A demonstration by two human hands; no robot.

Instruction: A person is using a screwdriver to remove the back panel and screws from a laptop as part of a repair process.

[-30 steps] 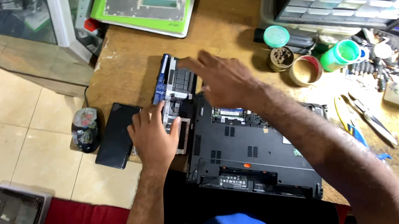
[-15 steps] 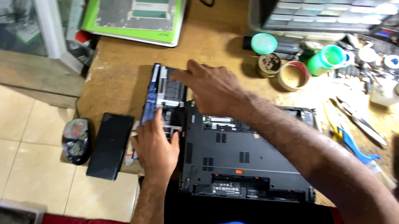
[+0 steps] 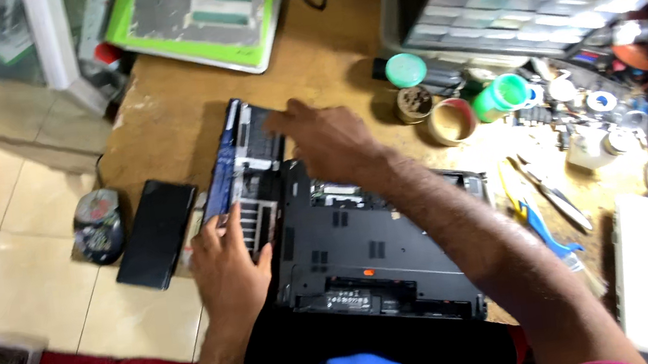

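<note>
A: Where's the loose cover panel [image 3: 243, 168]?
B: Under both hands, just left of the upturned black laptop base [image 3: 379, 250]. The left hand [image 3: 227, 266] lies flat on its near end, fingers spread.
A: And the right hand [image 3: 327, 140]?
B: Fingers pressed on the far end; whether it grips, I can't tell

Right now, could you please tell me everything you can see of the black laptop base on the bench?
The black laptop base lies flat, underside up, on the wooden bench in front of the person. It looks like matte plastic with vent slots and a label strip near its front edge. Its left part is uncovered, showing inner parts. The left hand rests on that left edge; the right hand reaches over its far left corner.
</note>
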